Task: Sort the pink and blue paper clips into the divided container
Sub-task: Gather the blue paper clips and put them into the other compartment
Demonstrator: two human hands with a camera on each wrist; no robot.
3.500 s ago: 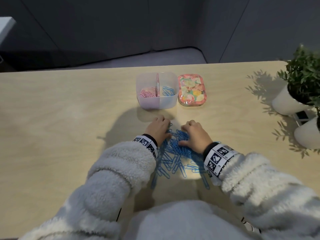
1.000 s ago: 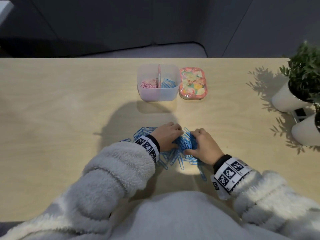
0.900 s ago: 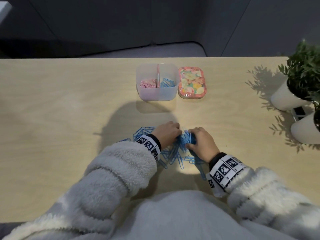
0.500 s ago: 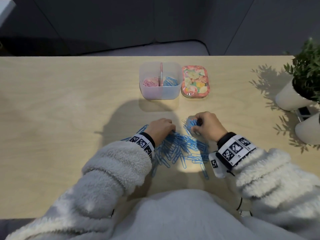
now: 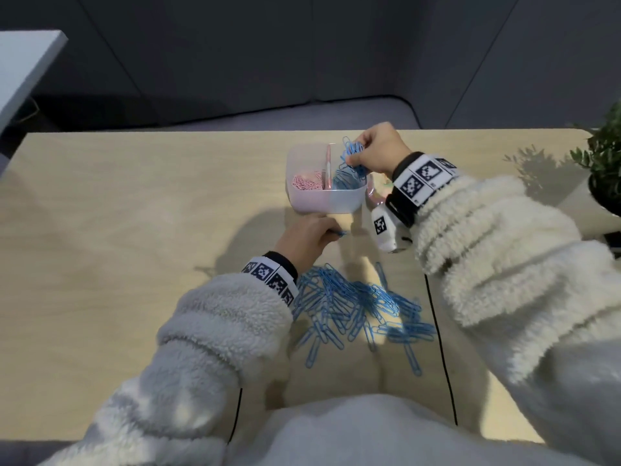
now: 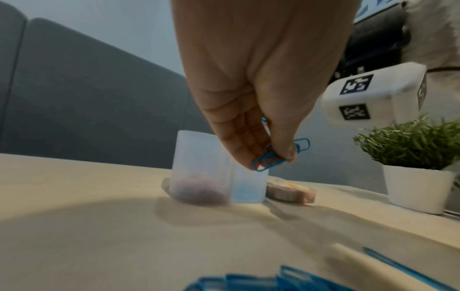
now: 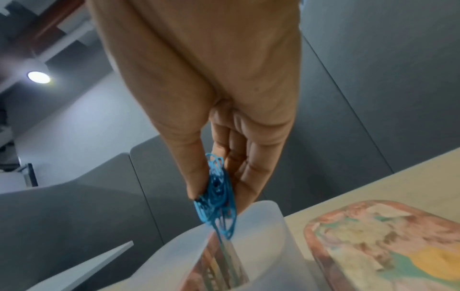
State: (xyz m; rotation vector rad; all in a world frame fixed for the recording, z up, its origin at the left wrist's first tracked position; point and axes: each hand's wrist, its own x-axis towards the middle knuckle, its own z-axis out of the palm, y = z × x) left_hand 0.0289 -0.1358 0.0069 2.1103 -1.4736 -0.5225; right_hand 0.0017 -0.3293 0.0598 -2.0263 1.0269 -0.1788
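The translucent divided container (image 5: 324, 205) stands mid-table with pink clips (image 5: 307, 181) in its left half and blue clips in its right half. My right hand (image 5: 376, 153) pinches a bunch of blue clips (image 5: 353, 156) just above the right half; the same bunch (image 7: 217, 198) hangs over the container rim (image 7: 261, 212) in the right wrist view. My left hand (image 5: 307, 237) hovers in front of the container and pinches a few blue clips (image 6: 278, 155) between thumb and fingers. A loose pile of blue clips (image 5: 356, 304) lies near me.
The container's flowered lid (image 7: 388, 242) lies right of the container, mostly under my right wrist in the head view. Potted plants in white pots (image 5: 605, 163) stand at the table's right edge. Dark upholstered panels rise behind the table.
My right hand has lifted a bunch of blue clips from the pile and carried it forward over the container. My left hand has left the pile with a few clips and moved towards the container.
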